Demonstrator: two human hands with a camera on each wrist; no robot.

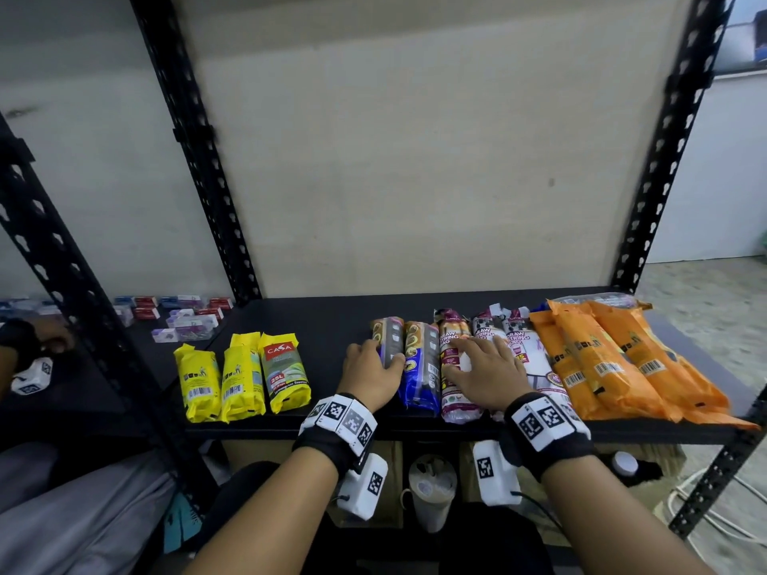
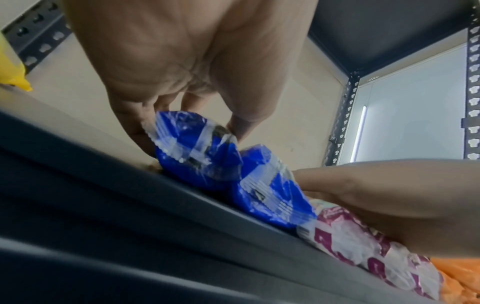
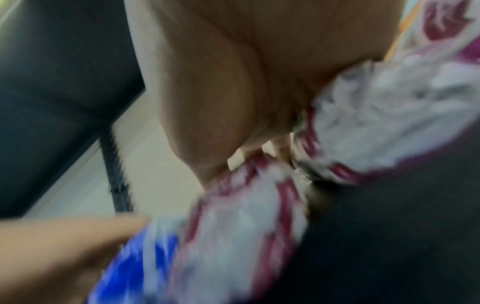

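On the black shelf [image 1: 328,321] two blue bag rolls lie side by side. My left hand [image 1: 375,361] grips the left blue roll [image 1: 392,338], thumb on its right side and fingers on its left; the left wrist view shows fingers and thumb round its crimped end [image 2: 192,144]. The second blue roll [image 1: 421,367] [image 2: 270,197] lies against it. My right hand [image 1: 477,363] rests flat, fingers spread and straight, on the white-and-maroon drawstring bag rolls [image 1: 456,396] [image 3: 376,115]. The right wrist view is blurred.
Three yellow rolls [image 1: 240,375] lie left of my hands and several orange packs [image 1: 614,359] lie to the right. Black slotted uprights [image 1: 195,147] frame the shelf. Small boxes [image 1: 182,317] and another person's hand [image 1: 50,340] are on the neighbouring shelf. A cup [image 1: 431,491] stands below.
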